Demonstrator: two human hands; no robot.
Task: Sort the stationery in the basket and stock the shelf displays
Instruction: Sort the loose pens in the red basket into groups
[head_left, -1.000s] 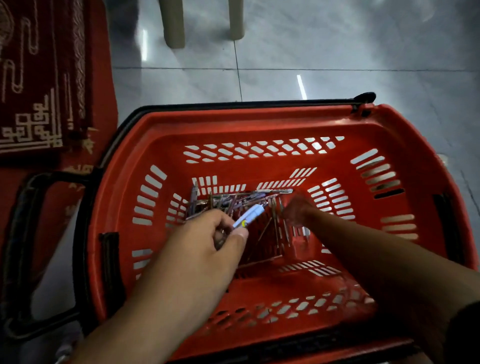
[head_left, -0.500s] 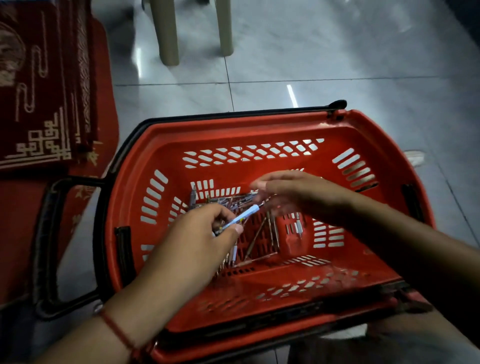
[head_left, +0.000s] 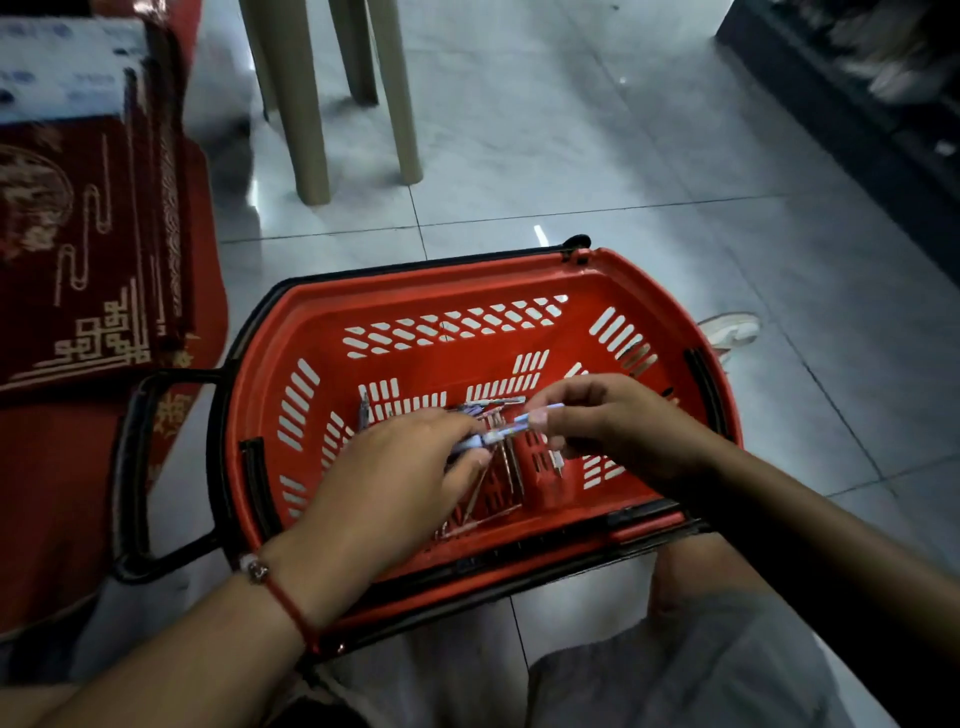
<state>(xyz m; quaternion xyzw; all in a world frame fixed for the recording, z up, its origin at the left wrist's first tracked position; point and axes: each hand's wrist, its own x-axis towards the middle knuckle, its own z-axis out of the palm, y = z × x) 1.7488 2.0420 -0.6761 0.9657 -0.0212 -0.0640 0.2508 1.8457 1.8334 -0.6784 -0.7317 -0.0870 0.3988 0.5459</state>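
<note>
1. Pen (head_left: 506, 432): pale blue-and-white barrel, held above the basket's middle between both hands.
2. Left hand (head_left: 400, 478): fingers curled round one end of the pen, possibly round other pens too; that cannot be told for certain.
3. Right hand (head_left: 613, 421): thumb and fingertips pinching the pen's other end.
4. Loose pens (head_left: 498, 483): a thin scatter lying on the basket floor under the hands, mixed and unsorted.
5. Red basket (head_left: 415, 291): slotted plastic, black handles folded outward, set on the tiled floor (head_left: 597, 156) before the person's knees.
6. Progress: judged early to middling; sorting is in hand, pens remain in the basket, and no stocking of the dark shelf (head_left: 852, 88) at upper right shows.
7. Surroundings: beige stool legs (head_left: 311, 119) beyond; red patterned packs (head_left: 88, 249) at left.
</note>
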